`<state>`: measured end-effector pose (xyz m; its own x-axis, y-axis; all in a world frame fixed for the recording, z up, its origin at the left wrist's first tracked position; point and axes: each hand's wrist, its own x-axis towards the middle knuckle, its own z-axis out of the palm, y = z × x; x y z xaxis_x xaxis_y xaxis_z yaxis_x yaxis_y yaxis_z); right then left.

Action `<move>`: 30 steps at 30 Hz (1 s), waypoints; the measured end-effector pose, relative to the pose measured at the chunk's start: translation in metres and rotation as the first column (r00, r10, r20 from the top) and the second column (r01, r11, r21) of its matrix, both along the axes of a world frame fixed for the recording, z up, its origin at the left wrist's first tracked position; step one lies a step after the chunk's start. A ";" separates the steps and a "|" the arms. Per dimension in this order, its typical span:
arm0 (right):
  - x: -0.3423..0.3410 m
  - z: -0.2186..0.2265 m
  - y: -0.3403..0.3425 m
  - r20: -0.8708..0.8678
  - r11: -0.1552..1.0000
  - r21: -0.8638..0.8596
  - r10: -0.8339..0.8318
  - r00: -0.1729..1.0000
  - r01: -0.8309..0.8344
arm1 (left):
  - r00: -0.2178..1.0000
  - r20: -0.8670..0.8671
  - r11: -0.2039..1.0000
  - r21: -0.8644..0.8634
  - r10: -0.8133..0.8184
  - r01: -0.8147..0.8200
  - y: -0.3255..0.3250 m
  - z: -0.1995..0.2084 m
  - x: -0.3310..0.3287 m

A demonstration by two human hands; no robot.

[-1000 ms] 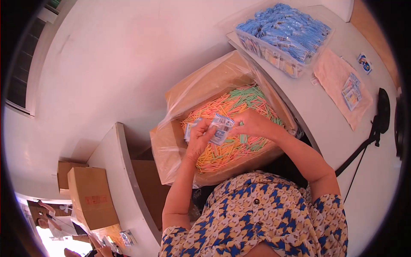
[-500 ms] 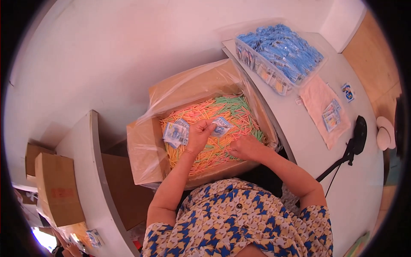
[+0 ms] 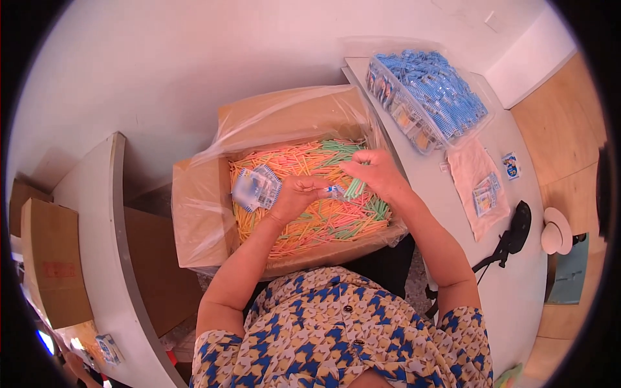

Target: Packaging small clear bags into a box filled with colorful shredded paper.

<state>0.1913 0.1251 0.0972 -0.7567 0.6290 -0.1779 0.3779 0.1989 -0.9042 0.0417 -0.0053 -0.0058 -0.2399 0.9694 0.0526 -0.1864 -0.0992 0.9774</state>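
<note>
Over an open cardboard box [image 3: 202, 220] full of thin pastel sticks [image 3: 304, 229], both my hands are closed. My left hand [image 3: 297, 197] pinches a small clear and blue packet [image 3: 334, 191]. Right beside that packet, my right hand [image 3: 378, 173] grips a small bunch of green sticks [image 3: 354, 189], their lower ends at the packet's edge. Whether the sticks are inside the packet I cannot tell. Left of my left hand, several flat blue-and-white edged packets [image 3: 259, 187] lie on the sticks.
On the table [image 3: 511, 278] at the right stand a clear bin [image 3: 407, 119] heaped with blue packets, a pink cloth [image 3: 462, 168] with packets on it, a single packet [image 3: 511, 166] and a black strap-like object [image 3: 515, 229]. Cartons [image 3: 55, 258] stand at the left beyond a grey panel.
My right hand has risen from the sticks at the box's near right and now holds green ones up beside the packet. The view has shifted slightly.
</note>
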 end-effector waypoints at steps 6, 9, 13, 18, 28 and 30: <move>-0.011 -0.010 0.003 0.001 0.945 0.322 0.057 0.998 -0.054 | 0.996 -0.021 0.996 -0.030 -0.082 0.081 0.000 -0.012 -0.004; -0.015 -0.007 -0.008 0.010 0.840 0.537 0.087 0.996 -0.078 | 0.998 -0.004 0.996 -0.047 -0.069 0.069 0.000 -0.011 -0.003; -0.015 0.002 -0.022 0.009 0.779 0.604 0.204 0.979 -0.168 | 0.998 0.038 0.999 -0.008 -0.045 0.045 -0.002 -0.011 -0.004; -0.004 0.003 -0.017 -0.165 0.892 0.447 0.152 0.974 -0.064 | 0.996 0.087 0.999 -0.035 -0.013 0.016 -0.001 -0.008 -0.001; 0.018 -0.019 -0.025 -0.178 0.647 0.757 0.339 0.924 -0.091 | 0.988 0.102 0.992 0.054 0.112 -0.118 -0.004 0.001 0.000; 0.019 -0.015 -0.029 -0.179 0.668 0.740 0.313 0.933 -0.083 | 0.984 0.137 0.992 0.025 0.117 -0.121 -0.004 0.000 0.001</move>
